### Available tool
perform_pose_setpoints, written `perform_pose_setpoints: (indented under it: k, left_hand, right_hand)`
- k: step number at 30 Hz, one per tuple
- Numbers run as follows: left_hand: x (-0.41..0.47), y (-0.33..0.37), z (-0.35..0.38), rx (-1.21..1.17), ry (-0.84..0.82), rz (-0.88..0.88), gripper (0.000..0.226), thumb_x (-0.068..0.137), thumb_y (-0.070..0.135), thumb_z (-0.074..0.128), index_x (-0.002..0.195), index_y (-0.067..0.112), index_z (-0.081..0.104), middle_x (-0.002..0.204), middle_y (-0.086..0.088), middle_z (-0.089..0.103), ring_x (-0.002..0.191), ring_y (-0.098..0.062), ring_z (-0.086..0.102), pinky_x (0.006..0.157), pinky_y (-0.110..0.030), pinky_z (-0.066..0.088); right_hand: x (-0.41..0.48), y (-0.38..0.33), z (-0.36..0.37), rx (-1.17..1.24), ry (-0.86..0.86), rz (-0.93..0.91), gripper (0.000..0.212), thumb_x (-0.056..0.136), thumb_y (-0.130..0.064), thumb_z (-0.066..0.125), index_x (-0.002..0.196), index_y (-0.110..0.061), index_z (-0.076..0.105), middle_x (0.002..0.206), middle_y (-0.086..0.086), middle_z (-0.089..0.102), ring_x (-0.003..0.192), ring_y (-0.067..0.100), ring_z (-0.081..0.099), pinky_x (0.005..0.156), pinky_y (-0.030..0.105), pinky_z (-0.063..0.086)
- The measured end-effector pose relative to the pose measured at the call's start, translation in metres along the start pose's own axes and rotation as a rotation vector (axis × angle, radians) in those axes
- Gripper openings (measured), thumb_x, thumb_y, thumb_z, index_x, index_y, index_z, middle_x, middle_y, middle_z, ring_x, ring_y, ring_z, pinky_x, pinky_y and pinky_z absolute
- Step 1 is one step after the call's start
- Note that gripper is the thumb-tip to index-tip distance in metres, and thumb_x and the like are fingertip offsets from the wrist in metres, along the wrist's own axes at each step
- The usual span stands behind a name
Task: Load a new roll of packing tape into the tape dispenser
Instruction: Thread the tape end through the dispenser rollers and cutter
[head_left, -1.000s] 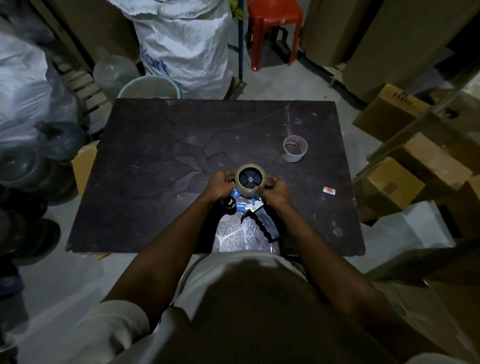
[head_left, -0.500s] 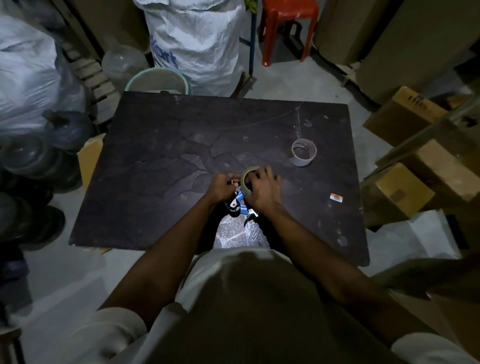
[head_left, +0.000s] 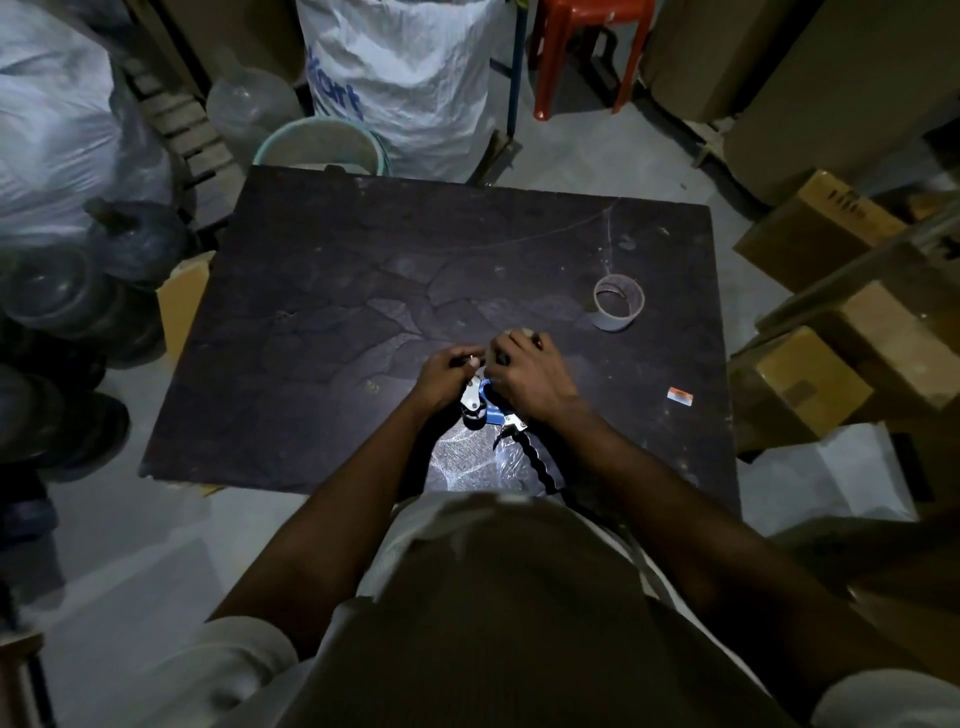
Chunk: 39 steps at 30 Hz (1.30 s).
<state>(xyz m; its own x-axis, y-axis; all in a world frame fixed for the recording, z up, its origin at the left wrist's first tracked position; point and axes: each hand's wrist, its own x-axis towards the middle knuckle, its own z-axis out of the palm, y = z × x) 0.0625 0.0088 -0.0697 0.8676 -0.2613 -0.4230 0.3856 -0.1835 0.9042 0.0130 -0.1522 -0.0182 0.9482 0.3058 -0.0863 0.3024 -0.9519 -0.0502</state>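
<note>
Right hand (head_left: 530, 379) grip closed over tape roll (head_left: 522, 332) (mostly hidden), left hand (head_left: 444, 376) grip pinching tape dispenser (head_left: 491, 413), dark table (head_left: 322, 312)

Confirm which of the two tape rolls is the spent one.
The empty tape core standing alone on the table's far right: a bare ring. The other roll sits under the right hand.

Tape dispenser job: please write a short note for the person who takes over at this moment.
Left hand: closed on the front end of the tape dispenser, pinching something small, perhaps the tape end.
Right hand: laid over the new tape roll, pressing it on the dispenser.
The dispenser lies on the dark table, near edge, handle toward the person. The empty core stands apart, far right.
Done: old core out, new roll on the dispenser.
Left: probably threading the tape; hidden under the hands.
</note>
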Motion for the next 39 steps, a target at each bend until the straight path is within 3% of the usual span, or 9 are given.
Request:
perform_pose_setpoints:
  k: [4, 7, 10, 17, 22, 27, 30, 34, 39]
  left_hand:
    - [-0.003, -0.003, -0.002, -0.215, 0.038, -0.102, 0.027, 0.094, -0.005, 0.059, 0.112, 0.007, 0.075, 0.118, -0.014, 0.073, 0.118, -0.031, 0.066, 0.105, -0.042, 0.051]
    - [-0.008, 0.002, 0.0, -0.228, 0.028, -0.109, 0.031, 0.093, -0.008, 0.057, 0.112, 0.008, 0.075, 0.11, -0.007, 0.076, 0.106, -0.019, 0.07, 0.091, -0.028, 0.055]
    - [-0.014, 0.001, 0.004, -0.21, 0.035, -0.098, 0.032, 0.094, -0.013, 0.052, 0.115, 0.002, 0.071, 0.1, 0.001, 0.075, 0.087, -0.002, 0.068, 0.076, -0.014, 0.051]
    - [-0.016, -0.007, -0.002, -0.181, 0.026, -0.1, 0.026, 0.097, -0.005, 0.057, 0.116, 0.008, 0.069, 0.116, -0.011, 0.071, 0.108, -0.02, 0.065, 0.095, -0.03, 0.052]
    - [-0.021, -0.003, 0.0, -0.036, 0.043, -0.034, 0.025, 0.099, 0.002, 0.058, 0.123, 0.003, 0.066, 0.109, -0.008, 0.069, 0.096, -0.015, 0.064, 0.074, -0.011, 0.051]
    - [-0.029, 0.001, 0.002, -0.093, 0.067, -0.07, 0.018, 0.099, 0.005, 0.059, 0.112, 0.013, 0.069, 0.103, -0.002, 0.071, 0.097, -0.015, 0.065, 0.086, -0.026, 0.052]
    - [-0.026, -0.01, 0.001, -0.191, 0.097, -0.136, 0.018, 0.093, 0.012, 0.064, 0.106, 0.019, 0.075, 0.104, -0.006, 0.073, 0.101, -0.024, 0.066, 0.09, -0.039, 0.052]
    - [-0.037, 0.009, 0.003, -0.197, 0.075, -0.178, 0.04, 0.085, 0.001, 0.074, 0.121, 0.015, 0.065, 0.117, -0.005, 0.066, 0.093, -0.017, 0.066, 0.071, -0.03, 0.054]
    - [-0.043, 0.021, 0.007, -0.258, 0.048, -0.328, 0.073, 0.069, -0.025, 0.073, 0.132, 0.007, 0.054, 0.129, -0.014, 0.055, 0.073, -0.026, 0.065, 0.061, -0.047, 0.06]
  right_hand:
    - [0.004, 0.005, -0.009, -0.126, -0.111, -0.096, 0.029, 0.081, -0.041, 0.08, 0.101, -0.02, 0.082, 0.124, 0.007, 0.065, 0.118, 0.029, 0.058, 0.092, 0.049, 0.043]
    - [0.009, 0.002, -0.018, -0.169, -0.198, -0.145, 0.031, 0.089, -0.037, 0.073, 0.112, -0.018, 0.08, 0.136, 0.01, 0.061, 0.126, 0.032, 0.056, 0.095, 0.051, 0.047]
    - [0.01, -0.007, -0.022, -0.212, -0.264, -0.194, 0.031, 0.099, -0.025, 0.065, 0.123, -0.008, 0.074, 0.146, 0.012, 0.052, 0.119, 0.034, 0.061, 0.078, 0.045, 0.052]
    - [0.004, -0.014, -0.031, -0.29, -0.325, -0.233, 0.031, 0.107, -0.01, 0.048, 0.132, -0.002, 0.065, 0.145, 0.016, 0.051, 0.126, 0.031, 0.056, 0.081, 0.04, 0.055]
    - [0.011, -0.025, -0.034, -0.43, -0.399, -0.342, 0.031, 0.107, -0.005, 0.045, 0.128, 0.0, 0.067, 0.137, 0.019, 0.06, 0.12, 0.033, 0.064, 0.084, 0.04, 0.057]
    - [0.017, -0.024, -0.037, -0.366, -0.426, -0.389, 0.029, 0.106, -0.002, 0.047, 0.128, 0.002, 0.065, 0.136, 0.02, 0.063, 0.121, 0.033, 0.066, 0.091, 0.04, 0.055]
    - [0.02, -0.012, -0.034, -0.192, -0.406, -0.285, 0.023, 0.101, -0.006, 0.057, 0.119, 0.002, 0.07, 0.122, 0.02, 0.068, 0.112, 0.037, 0.069, 0.084, 0.043, 0.055]
    - [0.006, 0.016, -0.016, 0.302, -0.184, 0.088, 0.02, 0.096, -0.023, 0.07, 0.102, -0.006, 0.078, 0.102, 0.016, 0.076, 0.093, 0.035, 0.071, 0.079, 0.04, 0.054]
    - [-0.033, 0.012, 0.008, 0.509, -0.103, 0.278, 0.037, 0.089, -0.019, 0.079, 0.126, -0.013, 0.074, 0.124, 0.015, 0.075, 0.113, 0.035, 0.069, 0.094, 0.04, 0.054]
